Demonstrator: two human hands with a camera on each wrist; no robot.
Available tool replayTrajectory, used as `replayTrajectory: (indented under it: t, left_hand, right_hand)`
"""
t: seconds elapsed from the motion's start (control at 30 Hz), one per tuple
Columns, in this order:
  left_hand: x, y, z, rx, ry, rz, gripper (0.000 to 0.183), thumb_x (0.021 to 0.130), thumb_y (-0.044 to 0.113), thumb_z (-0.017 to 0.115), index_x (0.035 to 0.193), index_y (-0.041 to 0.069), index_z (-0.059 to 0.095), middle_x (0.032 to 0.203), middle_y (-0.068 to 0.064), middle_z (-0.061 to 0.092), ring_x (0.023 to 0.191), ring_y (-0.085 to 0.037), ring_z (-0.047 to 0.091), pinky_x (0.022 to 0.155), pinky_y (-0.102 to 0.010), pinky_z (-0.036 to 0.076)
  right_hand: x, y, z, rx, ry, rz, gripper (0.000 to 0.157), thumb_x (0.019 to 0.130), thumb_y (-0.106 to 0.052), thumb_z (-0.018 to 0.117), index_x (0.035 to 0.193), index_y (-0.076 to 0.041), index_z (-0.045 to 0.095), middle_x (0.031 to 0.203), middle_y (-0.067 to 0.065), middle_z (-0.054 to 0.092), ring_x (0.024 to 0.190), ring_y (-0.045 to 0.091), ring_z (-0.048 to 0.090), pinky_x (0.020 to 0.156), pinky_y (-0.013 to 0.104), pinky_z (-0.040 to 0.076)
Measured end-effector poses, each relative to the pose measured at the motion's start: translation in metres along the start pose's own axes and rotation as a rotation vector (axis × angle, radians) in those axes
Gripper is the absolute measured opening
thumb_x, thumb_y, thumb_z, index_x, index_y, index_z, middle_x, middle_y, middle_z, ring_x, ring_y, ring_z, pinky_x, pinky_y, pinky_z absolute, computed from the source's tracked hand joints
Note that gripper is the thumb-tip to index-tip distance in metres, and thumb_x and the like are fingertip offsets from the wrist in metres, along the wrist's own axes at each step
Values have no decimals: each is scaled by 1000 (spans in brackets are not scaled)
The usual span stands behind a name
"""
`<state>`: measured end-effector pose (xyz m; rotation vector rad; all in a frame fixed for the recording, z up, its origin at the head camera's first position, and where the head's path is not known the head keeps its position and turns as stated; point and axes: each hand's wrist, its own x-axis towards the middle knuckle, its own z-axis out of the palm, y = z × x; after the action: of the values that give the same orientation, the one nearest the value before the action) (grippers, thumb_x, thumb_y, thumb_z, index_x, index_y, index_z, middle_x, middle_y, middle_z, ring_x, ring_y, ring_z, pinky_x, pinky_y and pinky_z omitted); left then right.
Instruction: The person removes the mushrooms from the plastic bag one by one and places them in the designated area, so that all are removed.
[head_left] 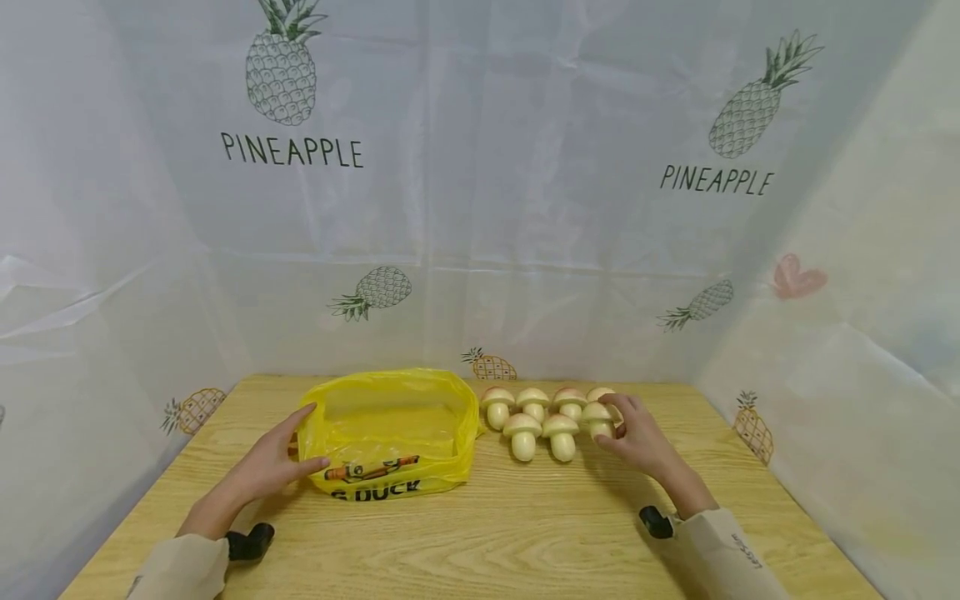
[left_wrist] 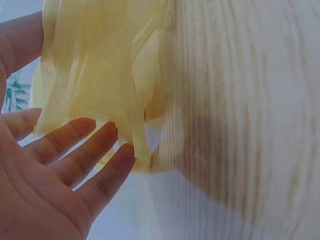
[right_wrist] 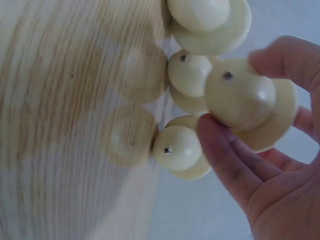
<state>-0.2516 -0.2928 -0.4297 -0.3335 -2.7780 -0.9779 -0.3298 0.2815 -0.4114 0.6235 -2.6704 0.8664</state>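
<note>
In the head view my left hand (head_left: 262,467) is at the left side of a yellow plastic bag (head_left: 468,417), whose mouth gapes upward. Its fingers are spread and fairly straight against the thin plastic (left_wrist: 100,60), and the thumb and index tips pass behind it in the left wrist view. My right hand (head_left: 645,437) pinches a cream toy mushroom (right_wrist: 240,95) between thumb and fingers, at the right end of a group. Other mushrooms, such as one in front (head_left: 561,437) and one at the back left (head_left: 498,408), stand close together between bag and hand.
Everything stands on a light wood-grain table (head_left: 480,542). White sheeting (head_left: 510,208) printed with pineapples hangs behind the table and along both sides. A black wrist device (head_left: 251,542) sits at the left sleeve, another (head_left: 656,522) at the right.
</note>
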Motion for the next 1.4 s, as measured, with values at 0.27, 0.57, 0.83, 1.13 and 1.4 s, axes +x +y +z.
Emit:
replayTrajectory:
  t: [0.27,0.57,0.83,1.13,1.4]
  left_hand:
    - [1,0,0,-2,3,9,95,83,43,73,151,1,21,148,-32,27,123,-53,39,93,-65,38]
    - [0,0,1,-1,2,13,95,83,42,73,151,0,21,147,-33,27,122,-53,40,92,-65,39]
    - [0,0,0,-1,1,8,94,84,40,73,151,0,21,147,-33,27,124,-54,38,93,-66,37]
    - [1,-1,1,5,6,10,94,83,40,74,151,0,22,147,-32,27,122,-53,41,92,-64,39]
    - [1,-2,2,10,10,14,94,83,40,74,150,0,22,146,-33,28,122,-53,41,92,-65,39]
  right_hand:
    - [-1,11,4,-18,-65,19,64,83,-15,75,138,-10,45,130,23,42,68,13,56,59,28,49]
    - [-4,11,5,-32,-111,38,63,84,-15,74,138,-5,44,126,24,44,75,17,58,63,30,50]
    - [-4,12,4,-38,-113,51,63,84,-16,75,138,-7,45,127,24,44,75,17,58,63,31,49]
    - [-3,17,8,-46,-118,37,63,84,-16,75,138,-6,44,126,24,44,78,18,60,65,32,50]
    - [-4,16,6,-48,-133,59,65,85,-19,74,140,-5,43,128,24,44,80,19,60,65,31,50]
